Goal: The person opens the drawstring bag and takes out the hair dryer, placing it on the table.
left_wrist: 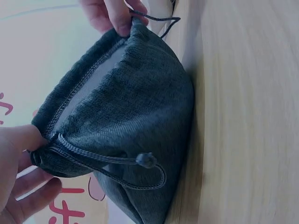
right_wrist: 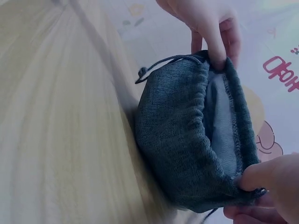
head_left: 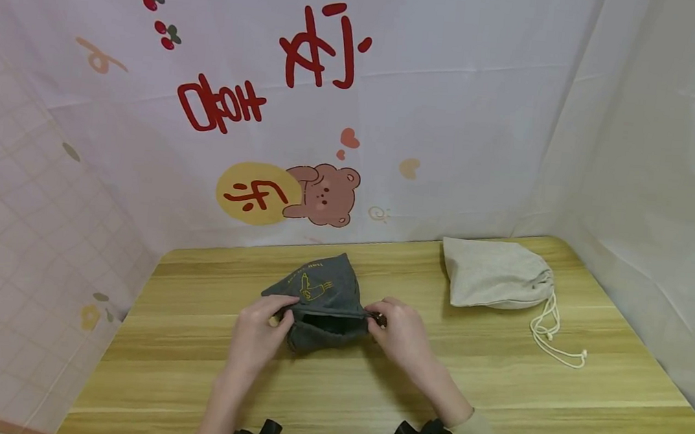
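A dark grey cloth drawstring bag (head_left: 331, 288) with yellow print lies in the middle of the table, its mouth spread toward me. My left hand (head_left: 256, 326) pinches the left end of the rim, and my right hand (head_left: 398, 332) pinches the right end. In the left wrist view, a knotted cord hangs from the bag (left_wrist: 135, 102) beside the left thumb. Pale lining shows inside the mouth of the bag (right_wrist: 177, 126) in the right wrist view. The bottom of its inside is too dark to make out.
A cream drawstring bag (head_left: 494, 275) lies at the back right of the wooden table (head_left: 185, 368), its white cords (head_left: 545, 324) trailing toward the front. White printed cloth (head_left: 455, 116) hangs behind the table and along both sides.
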The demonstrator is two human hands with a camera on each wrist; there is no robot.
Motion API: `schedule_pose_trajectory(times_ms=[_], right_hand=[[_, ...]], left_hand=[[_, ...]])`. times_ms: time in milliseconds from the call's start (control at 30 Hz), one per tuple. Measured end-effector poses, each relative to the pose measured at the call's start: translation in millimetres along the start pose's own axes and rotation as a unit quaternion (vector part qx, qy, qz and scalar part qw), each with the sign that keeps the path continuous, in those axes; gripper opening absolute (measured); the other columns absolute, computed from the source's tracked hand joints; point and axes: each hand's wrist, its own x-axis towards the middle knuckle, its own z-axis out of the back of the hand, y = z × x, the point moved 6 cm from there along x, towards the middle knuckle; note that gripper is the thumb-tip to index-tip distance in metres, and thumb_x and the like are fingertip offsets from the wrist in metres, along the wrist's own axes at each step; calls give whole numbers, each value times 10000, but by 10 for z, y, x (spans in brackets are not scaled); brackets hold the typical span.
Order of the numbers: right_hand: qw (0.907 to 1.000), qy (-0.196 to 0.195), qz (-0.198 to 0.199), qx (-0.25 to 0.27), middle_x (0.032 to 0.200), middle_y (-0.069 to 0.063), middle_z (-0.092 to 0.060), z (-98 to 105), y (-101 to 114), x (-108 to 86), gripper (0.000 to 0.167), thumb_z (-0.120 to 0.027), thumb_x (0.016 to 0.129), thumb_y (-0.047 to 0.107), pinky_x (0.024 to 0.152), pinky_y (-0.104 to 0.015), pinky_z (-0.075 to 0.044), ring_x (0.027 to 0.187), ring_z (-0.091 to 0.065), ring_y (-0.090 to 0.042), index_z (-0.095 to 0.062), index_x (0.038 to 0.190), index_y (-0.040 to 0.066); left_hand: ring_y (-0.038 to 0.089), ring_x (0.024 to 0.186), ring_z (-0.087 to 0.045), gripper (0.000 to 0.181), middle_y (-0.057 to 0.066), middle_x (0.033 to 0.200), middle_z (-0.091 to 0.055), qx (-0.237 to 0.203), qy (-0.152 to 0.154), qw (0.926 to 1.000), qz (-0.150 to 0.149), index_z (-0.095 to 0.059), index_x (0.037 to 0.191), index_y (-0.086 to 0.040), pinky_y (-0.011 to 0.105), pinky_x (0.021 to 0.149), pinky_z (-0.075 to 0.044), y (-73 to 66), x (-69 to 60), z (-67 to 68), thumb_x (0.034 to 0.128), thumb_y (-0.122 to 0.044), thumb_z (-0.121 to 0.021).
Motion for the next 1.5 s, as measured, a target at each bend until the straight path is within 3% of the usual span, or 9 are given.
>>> schedule_pose_trajectory(times_ms=[200, 367, 533, 700, 867, 1167, 1300, 1400, 1500], right_hand=[[9985, 123, -186, 500, 937, -68, -779, -43, 26, -17, 125, -800, 903, 49, 653, -199, -561, 770, -717, -127, -818, 1027, 51], [9981, 130, -140, 590, 986, -86, -773, -79, 68, -32, 206, -832, 871, 45, 662, -206, -570, 777, -721, -146, -805, 1076, 42], [9980, 147, -133, 594, 1016, -105, -763, -113, 58, -32, 295, -838, 825, -50, 695, -261, -605, 835, -741, -202, -789, 1105, 28], [9972, 163, -159, 708, 987, -112, -758, -112, 40, -27, 298, -804, 816, -115, 709, -284, -624, 854, -751, -220, -782, 1091, -3], [9974, 153, -193, 682, 926, -95, -753, -110, 24, -14, 232, -800, 817, -106, 704, -261, -621, 815, -742, -180, -789, 1023, 1], [9982, 221, 205, 516, 870, -61, -749, -150, 117, -53, 119, -808, 843, -38, 629, -164, -524, 738, -672, -101, -802, 943, 26], [9983, 156, 260, 493, 853, -51, -747, -165, 132, -57, 101, -811, 847, -29, 618, -154, -503, 719, -645, -77, -802, 929, 27], [9985, 99, 290, 464, 842, -44, -746, -166, 127, -52, 94, -812, 848, -27, 614, -156, -497, 707, -634, -73, -802, 922, 28], [9986, 117, 294, 424, 850, -53, -754, -164, 107, -48, 96, -809, 846, -30, 617, -160, -496, 715, -641, -84, -803, 923, 25]], left_hand=[[191, 857, -767, 231, 39, 968, -817, 26, 170, 9998, -102, -833, 1047, -115, 355, 737, -627, -91, -14, -89, 824, -88, -889], [163, 788, -726, 226, 37, 938, -805, -92, 46, 9997, -207, -837, 1015, -105, 281, 663, -585, -134, -22, -105, 801, -63, -896], [167, 745, -714, 208, 66, 920, -806, -192, -325, 9993, -8, -835, 998, -81, 236, 604, -542, -70, -14, -39, 811, 2, -869], [208, 763, -751, 221, 93, 922, -820, -181, -673, 9975, 101, -835, 1014, -56, 367, 663, -624, 8, 0, 51, 819, 49, -844], [249, 759, -767, 223, 133, 911, -821, -59, -957, 9952, 218, -835, 1017, -37, 417, 644, -639, 119, 5, 171, 822, 72, -829], [282, 759, -789, 236, 130, 926, -829, 252, -1484, 9886, 81, -841, 982, -39, 274, 604, -595, 253, 15, 366, 789, 98, -840], [291, 752, -780, 246, 122, 919, -828, 276, -1649, 9859, 53, -843, 965, -44, 137, 621, -548, 277, 6, 391, 779, 116, -839], [295, 754, -774, 254, 129, 923, -827, 253, -1681, 9854, 40, -840, 965, -37, 55, 644, -504, 276, 4, 392, 777, 133, -833], [287, 770, -774, 250, 129, 924, -826, 185, -1525, 9881, 72, -839, 977, -33, 102, 643, -545, 258, 13, 375, 787, 128, -829]])
